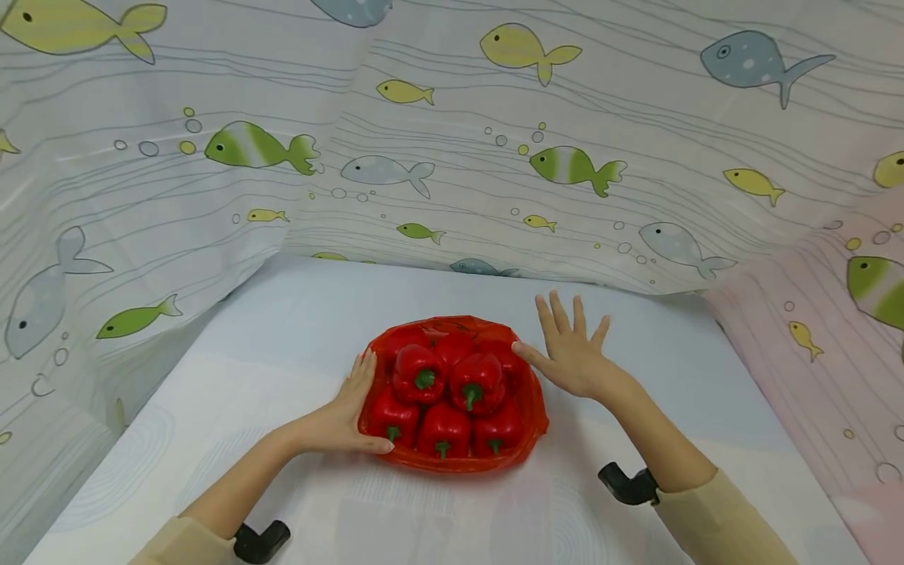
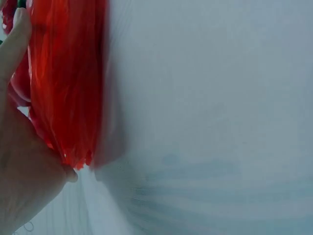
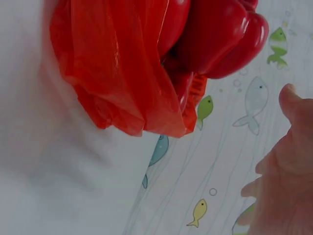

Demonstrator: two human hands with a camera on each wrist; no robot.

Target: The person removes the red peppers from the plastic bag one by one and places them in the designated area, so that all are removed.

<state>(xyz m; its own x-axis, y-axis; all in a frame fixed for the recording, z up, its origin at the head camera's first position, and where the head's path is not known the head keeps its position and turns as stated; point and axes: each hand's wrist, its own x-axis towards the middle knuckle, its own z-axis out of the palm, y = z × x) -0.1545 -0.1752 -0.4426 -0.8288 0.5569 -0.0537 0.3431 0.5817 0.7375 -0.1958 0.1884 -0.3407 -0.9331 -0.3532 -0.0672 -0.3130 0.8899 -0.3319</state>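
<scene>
A red plastic bag (image 1: 534,430) with its sides rolled down sits in the middle of the table, full of several glossy red bell peppers (image 1: 447,428) with green stems. Against the bag's left side rests my left hand (image 1: 348,408), fingers straight along the edge and thumb stretched toward the front rim. In the left wrist view, that hand lies beside the crinkled bag wall (image 2: 68,83). My right hand (image 1: 575,357) is raised by the bag's back right edge, fingers spread wide. Its thumb overlaps the rim in the head view. The right wrist view shows a gap between this hand and the bag.
The white table (image 1: 452,526) extends all round the bag. Behind it and at both sides hangs a pale curtain (image 1: 466,102) printed with fish. A black wrist mount (image 1: 261,541) is on the left forearm, another black mount (image 1: 627,482) on the right.
</scene>
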